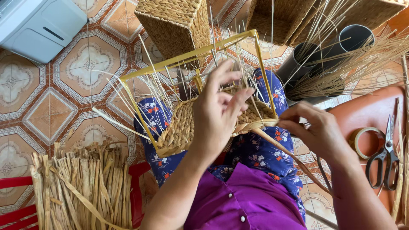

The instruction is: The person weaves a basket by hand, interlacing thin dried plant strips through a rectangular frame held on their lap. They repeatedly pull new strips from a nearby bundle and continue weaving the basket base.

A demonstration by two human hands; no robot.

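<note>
Your half-woven basket (183, 127) sits on your lap, braced on the blue flowered cloth over your knees, with the yellow wire frame (191, 55) rising around it and thin pale stakes (140, 89) fanning out from the weave on all sides. Your left hand (217, 110) is spread over the top edge of the weave, fingers loosely curled and parted among the stakes, pressing rather than gripping anything I can make out. Your right hand (315, 132) is pinched closed on the flat weaving strand (272, 142), which runs from the basket's rim down past your knee. That strand looks taut, and here's the risk: pull it too hard and it could crease or snap where it turns round the frame's corner, or drag the row out of line. Those loose stakes are crowded under your left fingers too, so one could be bent flat or skipped. The basket is only balanced on your knees, and a sharp tug may tip it. A bundle of dried strips (81, 183) lies over the red chair (17, 200) to your left; scissors (385, 155) and a tape roll (362, 142) rest on the orange stool (366, 115) to your right.
</note>
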